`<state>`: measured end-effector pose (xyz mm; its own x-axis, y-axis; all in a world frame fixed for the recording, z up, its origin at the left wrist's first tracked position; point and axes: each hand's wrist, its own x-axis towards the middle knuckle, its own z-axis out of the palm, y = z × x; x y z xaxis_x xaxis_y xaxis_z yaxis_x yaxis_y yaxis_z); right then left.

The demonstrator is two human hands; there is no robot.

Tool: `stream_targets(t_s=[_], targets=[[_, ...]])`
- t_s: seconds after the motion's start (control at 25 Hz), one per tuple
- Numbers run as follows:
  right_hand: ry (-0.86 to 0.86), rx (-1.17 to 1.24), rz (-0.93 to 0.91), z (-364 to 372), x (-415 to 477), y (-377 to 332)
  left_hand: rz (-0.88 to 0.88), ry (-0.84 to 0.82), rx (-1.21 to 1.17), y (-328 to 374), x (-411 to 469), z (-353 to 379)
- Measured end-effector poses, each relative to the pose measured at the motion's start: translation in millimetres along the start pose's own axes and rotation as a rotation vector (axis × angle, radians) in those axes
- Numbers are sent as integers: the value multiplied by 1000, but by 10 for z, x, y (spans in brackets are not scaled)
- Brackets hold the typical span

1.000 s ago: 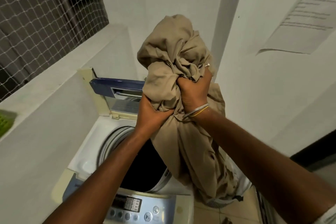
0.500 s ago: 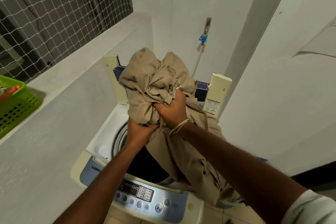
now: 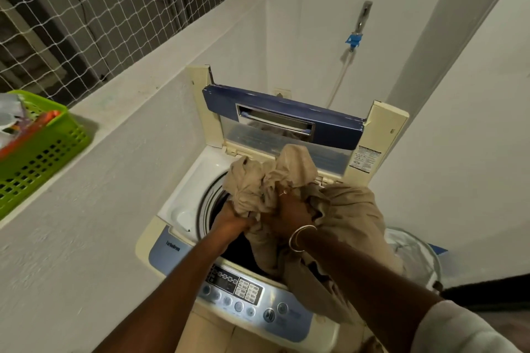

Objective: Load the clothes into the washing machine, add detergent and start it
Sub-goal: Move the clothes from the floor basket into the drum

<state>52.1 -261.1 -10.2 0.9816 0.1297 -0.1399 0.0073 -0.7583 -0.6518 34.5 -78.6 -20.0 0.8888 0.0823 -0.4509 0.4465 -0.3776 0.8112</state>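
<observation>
Left hand (image 3: 229, 225), right hand (image 3: 289, 213) clutch beige cloth (image 3: 352, 218) over washer drum (image 3: 209, 203); green basket (image 3: 43, 160) contents blurred, perhaps packets.

Drum mouth (image 3: 239, 252) free on L side; beige cloth (image 3: 352, 218) fills R half & spills over rim. Lid (image 3: 329, 129) upright at back, wall (image 3: 114, 180) tight along L.

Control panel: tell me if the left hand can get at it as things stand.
Probably not yet. The left hand grips the cloth over the drum, so it is busy. The panel lies bare below that forearm; once the hand lets go, nothing seems to block it.
</observation>
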Motion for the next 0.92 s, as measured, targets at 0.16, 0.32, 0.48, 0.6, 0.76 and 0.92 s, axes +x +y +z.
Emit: stream_targets(t_s=[0.16,0.32,0.48,0.6,0.76,0.92], targets=[[-253,-142,5,197,59,96,-64,16,56,-8,20,-9],[-116,-168,-26,53,-58,112,55,-2,190,135,-21,125],[45,-320,-67,-279,-130,308,332,-162,383,250,-29,394],[71,-409,-2,-437,-231,650,517,-462,319,429,-186,643],[1,-362,131,-603,-456,1063,585,-573,654,500,-122,1068],[-19,-211,229,-779,-671,1363,711,-586,1008,513,-50,1369]])
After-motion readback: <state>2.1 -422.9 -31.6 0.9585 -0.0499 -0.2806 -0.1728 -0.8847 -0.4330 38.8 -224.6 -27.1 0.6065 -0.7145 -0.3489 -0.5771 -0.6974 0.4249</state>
